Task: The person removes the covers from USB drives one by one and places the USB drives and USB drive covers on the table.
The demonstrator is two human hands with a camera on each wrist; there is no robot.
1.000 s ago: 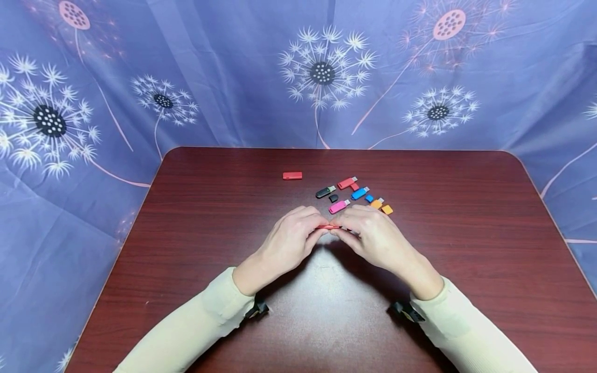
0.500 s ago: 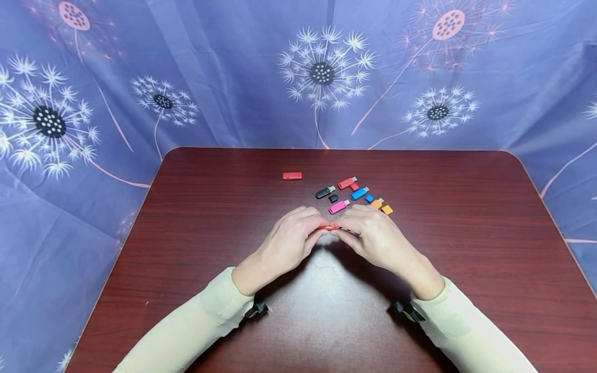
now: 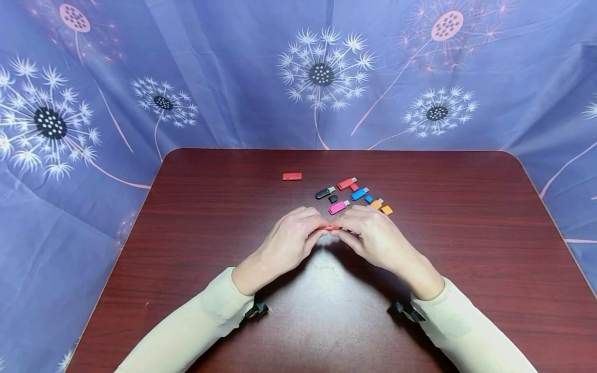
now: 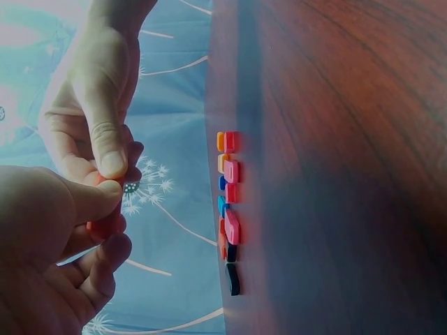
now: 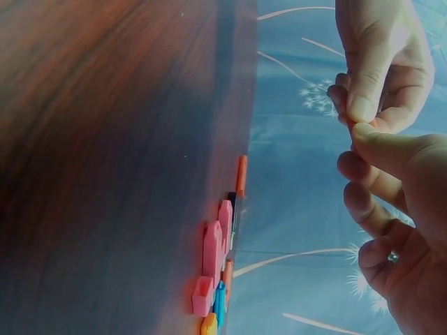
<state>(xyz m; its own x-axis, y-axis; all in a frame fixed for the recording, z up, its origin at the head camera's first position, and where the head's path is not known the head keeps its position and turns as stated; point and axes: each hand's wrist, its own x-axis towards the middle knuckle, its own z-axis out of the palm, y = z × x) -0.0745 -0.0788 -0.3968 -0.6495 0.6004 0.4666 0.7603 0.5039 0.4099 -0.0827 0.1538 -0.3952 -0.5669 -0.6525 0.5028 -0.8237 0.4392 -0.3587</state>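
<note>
In the head view my left hand [image 3: 291, 235] and right hand [image 3: 375, 238] meet above the table, fingertip to fingertip. Both pinch a small red USB stick [image 3: 329, 227] between thumb and fingers, one hand at each end. The left wrist view shows its red body [image 4: 106, 222] under the left thumb, with the right thumb pressed at its upper end. Fingers cover most of it, so whether its cap is on cannot be seen. Just beyond the hands lie a pink USB stick [image 3: 338, 207] and an orange one [image 3: 377, 204], partly behind the right hand.
Farther back lie black [image 3: 325, 192], blue [image 3: 359, 194] and red [image 3: 347, 183] uncapped USB sticks. Near them are black [image 3: 333, 199], blue [image 3: 369, 199], red [image 3: 354, 187] and orange [image 3: 386, 210] caps. A capped red stick [image 3: 292, 176] lies apart, left. A pink cap [image 5: 202, 296] shows in the right wrist view.
</note>
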